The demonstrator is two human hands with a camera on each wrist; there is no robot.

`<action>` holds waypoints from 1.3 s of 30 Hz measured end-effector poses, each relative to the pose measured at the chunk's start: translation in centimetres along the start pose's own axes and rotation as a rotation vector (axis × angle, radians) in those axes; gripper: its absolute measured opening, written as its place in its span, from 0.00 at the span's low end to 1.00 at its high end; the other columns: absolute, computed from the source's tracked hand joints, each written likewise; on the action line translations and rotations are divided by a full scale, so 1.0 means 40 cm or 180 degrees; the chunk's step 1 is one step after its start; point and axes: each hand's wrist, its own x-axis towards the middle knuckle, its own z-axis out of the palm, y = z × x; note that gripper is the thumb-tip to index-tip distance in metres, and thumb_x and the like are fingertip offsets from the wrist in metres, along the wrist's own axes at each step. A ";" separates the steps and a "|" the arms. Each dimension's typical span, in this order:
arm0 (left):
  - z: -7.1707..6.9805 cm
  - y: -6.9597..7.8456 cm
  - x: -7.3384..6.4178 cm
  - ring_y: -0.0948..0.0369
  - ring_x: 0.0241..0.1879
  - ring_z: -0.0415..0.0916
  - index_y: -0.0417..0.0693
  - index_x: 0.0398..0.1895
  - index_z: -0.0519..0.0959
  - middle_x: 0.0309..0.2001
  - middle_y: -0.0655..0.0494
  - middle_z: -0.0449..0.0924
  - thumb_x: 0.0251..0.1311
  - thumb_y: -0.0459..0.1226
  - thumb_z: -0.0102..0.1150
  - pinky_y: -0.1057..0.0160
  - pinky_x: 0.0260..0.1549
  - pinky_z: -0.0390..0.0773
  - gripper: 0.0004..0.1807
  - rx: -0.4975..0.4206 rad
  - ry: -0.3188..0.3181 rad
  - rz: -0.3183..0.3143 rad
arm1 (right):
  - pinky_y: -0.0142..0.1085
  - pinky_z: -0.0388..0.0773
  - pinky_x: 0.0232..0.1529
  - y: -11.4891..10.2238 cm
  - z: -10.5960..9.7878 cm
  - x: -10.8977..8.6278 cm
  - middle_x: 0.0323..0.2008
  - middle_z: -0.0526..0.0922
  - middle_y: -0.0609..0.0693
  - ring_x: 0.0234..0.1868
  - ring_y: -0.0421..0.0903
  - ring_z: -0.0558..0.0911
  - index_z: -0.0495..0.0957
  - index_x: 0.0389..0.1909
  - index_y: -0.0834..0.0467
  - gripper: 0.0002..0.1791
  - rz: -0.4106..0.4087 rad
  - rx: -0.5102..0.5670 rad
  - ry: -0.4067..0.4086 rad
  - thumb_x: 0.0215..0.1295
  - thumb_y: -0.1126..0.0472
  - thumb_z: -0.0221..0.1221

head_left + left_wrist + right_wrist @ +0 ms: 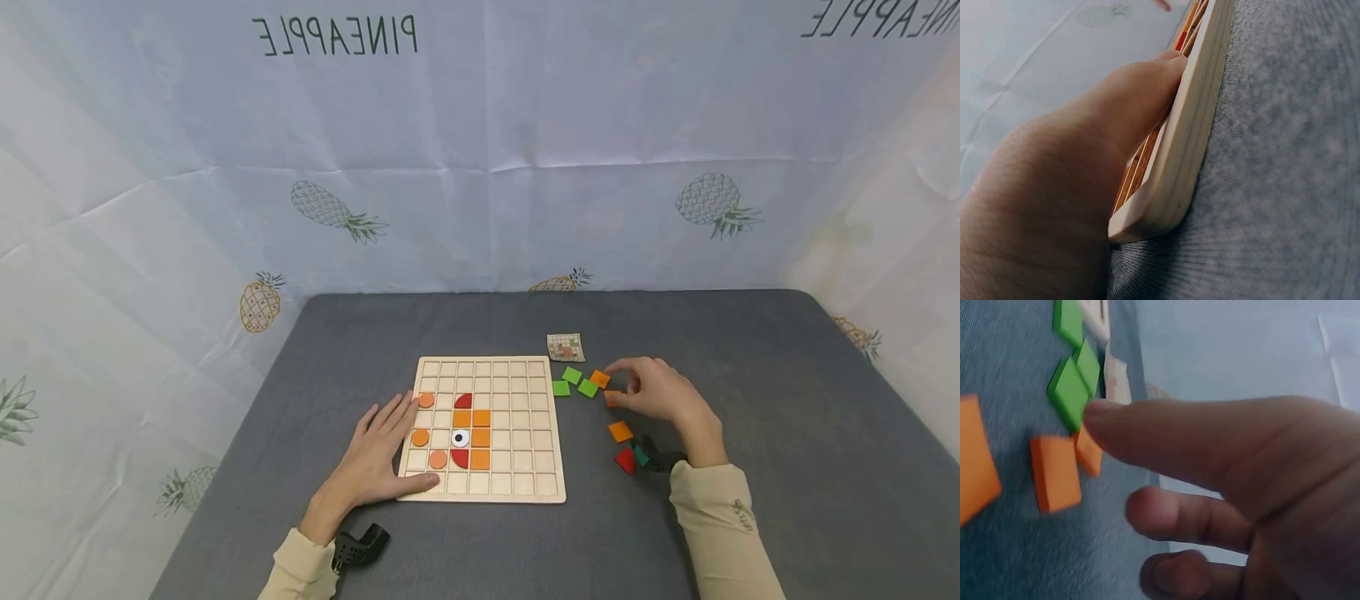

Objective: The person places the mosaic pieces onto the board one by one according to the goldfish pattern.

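- Orange square tile [1057, 472] is seen on the grey table [480, 550], right of the wooden grid board [529, 437], just beside the fingertips of the right hand [663, 392].
- The right hand's fingers are bent and parted, with nothing seen gripped; whether the tile is touched cannot be fairly told, as it is partly covered in the head view.
- A second orange tile [600, 378] and green tiles [587, 388] are seen near the same fingertips.
- The board's left side is touched by the left hand [375, 462], its fingers spread and nothing grasped.
- The tile's thick side is shown only by the right wrist view, the board's layered edge by the left wrist view, and the eye disc [461, 437] by the head view.
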 end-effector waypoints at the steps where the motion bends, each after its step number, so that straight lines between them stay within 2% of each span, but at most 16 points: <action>1: -0.001 0.000 0.000 0.45 0.81 0.52 0.46 0.82 0.54 0.82 0.47 0.52 0.50 0.71 0.63 0.36 0.76 0.46 0.63 -0.0006 -0.0003 -0.0001 | 0.34 0.63 0.22 0.006 0.001 0.000 0.19 0.71 0.47 0.20 0.43 0.69 0.80 0.61 0.64 0.26 0.0034 -0.0007 -0.0041 0.64 0.57 0.69; 7: -0.005 0.005 0.000 0.45 0.82 0.51 0.46 0.82 0.53 0.83 0.48 0.51 0.50 0.71 0.62 0.36 0.76 0.46 0.63 0.0002 -0.0042 -0.0003 | 0.35 0.65 0.23 0.028 0.007 -0.002 0.19 0.73 0.47 0.20 0.43 0.70 0.82 0.56 0.63 0.24 0.0149 0.0051 -0.0290 0.60 0.58 0.72; 11: -0.006 0.006 0.000 0.45 0.82 0.51 0.46 0.82 0.53 0.83 0.48 0.51 0.51 0.71 0.62 0.36 0.76 0.46 0.63 -0.0026 -0.0064 -0.0005 | 0.34 0.65 0.23 0.037 0.014 0.002 0.19 0.72 0.46 0.20 0.42 0.69 0.84 0.53 0.62 0.20 0.0222 0.0057 -0.0355 0.61 0.60 0.71; 18: -0.008 0.004 -0.001 0.45 0.82 0.50 0.46 0.82 0.52 0.83 0.48 0.50 0.51 0.71 0.62 0.36 0.76 0.45 0.63 -0.0030 -0.0078 -0.0037 | 0.35 0.66 0.24 0.033 0.022 0.008 0.18 0.74 0.48 0.20 0.43 0.70 0.86 0.50 0.63 0.15 0.0123 -0.0058 -0.0245 0.63 0.63 0.69; 31: -0.006 0.004 -0.006 0.44 0.82 0.51 0.46 0.82 0.53 0.83 0.47 0.51 0.51 0.70 0.63 0.35 0.76 0.46 0.63 -0.0050 -0.0053 -0.0035 | 0.35 0.68 0.23 0.030 0.021 0.000 0.21 0.76 0.48 0.21 0.43 0.72 0.86 0.47 0.60 0.14 0.0088 -0.0384 -0.0167 0.63 0.58 0.69; 39: -0.010 0.009 -0.003 0.45 0.81 0.52 0.45 0.82 0.54 0.82 0.47 0.52 0.50 0.71 0.62 0.35 0.76 0.47 0.63 -0.0007 -0.0037 -0.0025 | 0.34 0.65 0.22 0.017 0.006 -0.010 0.19 0.75 0.47 0.19 0.42 0.71 0.86 0.49 0.61 0.17 0.0001 -0.0398 0.0046 0.64 0.56 0.68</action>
